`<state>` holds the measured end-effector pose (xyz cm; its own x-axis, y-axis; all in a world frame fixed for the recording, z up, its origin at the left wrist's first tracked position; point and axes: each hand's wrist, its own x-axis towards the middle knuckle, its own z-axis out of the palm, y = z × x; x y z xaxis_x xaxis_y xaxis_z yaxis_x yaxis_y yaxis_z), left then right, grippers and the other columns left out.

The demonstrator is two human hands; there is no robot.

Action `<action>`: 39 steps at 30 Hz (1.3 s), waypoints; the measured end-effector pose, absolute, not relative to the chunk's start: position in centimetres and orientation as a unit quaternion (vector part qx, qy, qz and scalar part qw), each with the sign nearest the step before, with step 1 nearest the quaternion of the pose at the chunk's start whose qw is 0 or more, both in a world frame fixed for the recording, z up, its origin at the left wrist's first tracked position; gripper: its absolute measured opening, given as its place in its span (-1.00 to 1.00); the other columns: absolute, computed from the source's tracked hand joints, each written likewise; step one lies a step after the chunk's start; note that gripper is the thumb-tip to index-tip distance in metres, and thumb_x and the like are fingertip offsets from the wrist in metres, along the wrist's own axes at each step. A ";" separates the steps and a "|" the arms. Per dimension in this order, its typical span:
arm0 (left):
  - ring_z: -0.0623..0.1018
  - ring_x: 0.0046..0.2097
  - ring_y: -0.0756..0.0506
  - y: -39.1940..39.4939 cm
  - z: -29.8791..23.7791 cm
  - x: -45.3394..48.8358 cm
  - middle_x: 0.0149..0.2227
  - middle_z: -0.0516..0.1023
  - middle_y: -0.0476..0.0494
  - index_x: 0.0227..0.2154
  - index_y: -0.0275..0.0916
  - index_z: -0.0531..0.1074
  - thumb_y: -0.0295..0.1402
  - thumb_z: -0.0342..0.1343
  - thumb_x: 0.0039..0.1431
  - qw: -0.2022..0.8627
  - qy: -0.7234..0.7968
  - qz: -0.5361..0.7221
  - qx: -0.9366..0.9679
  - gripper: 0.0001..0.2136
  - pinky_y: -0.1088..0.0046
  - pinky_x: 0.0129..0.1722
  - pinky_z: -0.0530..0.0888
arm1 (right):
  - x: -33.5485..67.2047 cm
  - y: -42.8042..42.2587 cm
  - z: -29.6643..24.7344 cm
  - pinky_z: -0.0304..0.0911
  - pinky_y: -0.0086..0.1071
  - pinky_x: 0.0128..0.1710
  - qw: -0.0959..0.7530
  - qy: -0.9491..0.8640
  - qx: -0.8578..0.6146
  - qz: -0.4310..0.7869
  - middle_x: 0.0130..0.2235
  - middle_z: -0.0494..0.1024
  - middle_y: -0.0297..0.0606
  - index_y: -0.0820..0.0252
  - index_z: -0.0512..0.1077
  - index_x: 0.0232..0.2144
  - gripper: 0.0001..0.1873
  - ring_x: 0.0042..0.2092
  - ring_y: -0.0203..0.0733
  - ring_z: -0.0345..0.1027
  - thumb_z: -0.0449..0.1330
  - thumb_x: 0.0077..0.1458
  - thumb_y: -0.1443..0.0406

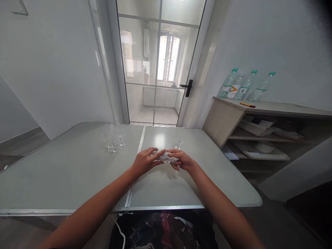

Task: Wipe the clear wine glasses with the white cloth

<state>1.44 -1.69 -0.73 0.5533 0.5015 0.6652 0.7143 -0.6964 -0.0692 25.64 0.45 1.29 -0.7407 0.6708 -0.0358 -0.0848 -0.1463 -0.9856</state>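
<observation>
- Evidently nearest, both forearms reach across the near edge of the table [228, 180], with dark patterned clothing [166, 230] below that edge.
- The left hand [148, 159] has its fingers narrowed on a white cloth [166, 158], gripping its left end, right of the metal strip [141, 138] that crosses the tabletop from near edge to far edge.
- The right hand [183, 160] closes on the cloth's other end, fingers bent; the cloth lies between the two hands, above the table's middle. A clear glint in it may be glass, but this cannot be confirmed.
- Progress, as judged here: work is midway, the cloth being taken up and not yet laid down. Which glasses have been handled, and how many are left, cannot be told.
- Beyond the right hand, toward the far edge, clear stemware [179, 142] stands upright, partly hidden.
- Left of the strip, near the far edge, a cluster of stemmed glasses [114, 149] stands upright, close together.
- Farther off, bottles [244, 90] stand on the cabinet's [225, 121] top, beyond the table's far right corner.
</observation>
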 end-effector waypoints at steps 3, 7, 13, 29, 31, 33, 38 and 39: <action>0.57 -0.14 -0.10 -1.8 -0.2 1.3 -0.08 0.59 -0.16 0.23 0.05 0.37 -0.03 0.10 0.30 0.139 -0.376 -0.321 -0.858 -0.53 0.45 -0.25 0.42 | 25.9 0.6 1.1 0.22 -0.50 -0.65 0.289 -0.613 -0.241 0.695 -0.52 0.31 -0.48 0.25 0.51 -0.07 -0.61 -0.67 -0.52 -0.15 0.24 0.17 0.09; 0.59 -0.18 -0.06 -1.6 -0.4 1.0 -0.13 0.63 -0.06 0.18 0.11 0.42 0.04 0.22 0.16 0.017 -0.409 -0.321 -0.854 -0.48 0.50 -0.24 0.43 | 26.4 0.8 1.2 0.29 -0.48 -0.53 0.230 -0.769 -0.251 0.541 -0.37 0.51 -0.30 0.18 0.51 0.06 -0.57 -0.50 -0.35 0.31 0.20 0.22 0.12; 0.60 -0.32 -0.06 -1.3 -1.3 1.0 -0.28 0.66 -0.07 0.07 -0.07 0.53 0.08 0.31 0.03 -0.023 -0.446 -0.332 -0.831 -0.43 0.49 -0.33 0.44 | 26.4 0.7 1.8 0.37 -0.43 -0.32 0.223 -0.834 -0.232 0.448 -0.13 0.58 -0.19 0.09 0.53 0.06 -0.64 -0.23 -0.25 0.44 0.14 0.26 0.21; 0.65 -0.20 -0.09 -2.0 -1.0 1.2 -0.18 0.69 -0.11 0.09 -0.11 0.50 0.05 0.27 0.10 0.026 -0.354 -0.355 -0.865 -0.46 0.45 -0.25 0.51 | 27.4 1.1 1.4 0.37 -0.45 -0.33 0.194 -0.866 -0.208 0.412 -0.08 0.63 -0.22 0.10 0.58 0.03 -0.56 -0.24 -0.26 0.49 0.09 0.18 0.44; 0.64 -0.24 -0.09 -2.0 -1.3 1.3 -0.22 0.68 -0.12 0.07 -0.11 0.52 0.06 0.29 0.07 0.017 -0.381 -0.362 -0.851 -0.45 0.45 -0.27 0.50 | 27.3 1.1 1.5 0.37 -0.39 -0.13 0.211 -0.918 -0.190 0.277 0.01 0.63 -0.27 0.02 0.58 0.02 -0.43 -0.07 -0.22 0.51 0.00 0.13 0.56; 0.62 -0.28 -0.08 -2.0 -1.4 1.4 -0.25 0.67 -0.12 0.05 -0.12 0.53 0.06 0.31 0.04 0.013 -0.413 -0.373 -0.831 -0.44 0.44 -0.27 0.49 | 27.0 1.1 1.5 0.35 -0.40 -0.12 0.221 -0.942 -0.202 0.150 0.09 0.59 -0.34 -0.09 0.54 0.06 -0.29 -0.02 -0.23 0.51 -0.04 0.07 0.62; 0.50 -0.40 -0.02 -2.0 -0.4 1.7 -0.33 0.64 -0.04 0.09 -0.15 0.52 -0.01 0.40 -0.06 -0.111 -0.437 -0.383 -0.806 -0.36 0.47 -0.33 0.46 | 26.7 1.2 0.6 0.37 -0.40 -0.18 0.268 -0.937 -0.224 0.005 0.16 0.54 -0.33 -0.14 0.43 0.17 -0.25 -0.11 -0.28 0.53 -0.04 0.10 0.63; 0.48 -0.41 0.00 -2.0 -0.1 1.8 -0.34 0.63 0.00 0.09 -0.15 0.52 -0.01 0.39 -0.04 -0.152 -0.429 -0.376 -0.807 -0.38 0.48 -0.35 0.45 | 26.7 1.3 0.4 0.38 -0.38 -0.13 0.294 -0.930 -0.220 0.024 0.15 0.54 -0.33 -0.13 0.43 0.18 -0.27 -0.07 -0.27 0.52 -0.05 0.14 0.62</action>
<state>1.76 -2.02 -0.14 0.3481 0.8071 0.4768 0.5781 -0.5852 0.5686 26.68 1.34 0.43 -0.7303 0.4239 0.5358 0.3952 0.9018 -0.1749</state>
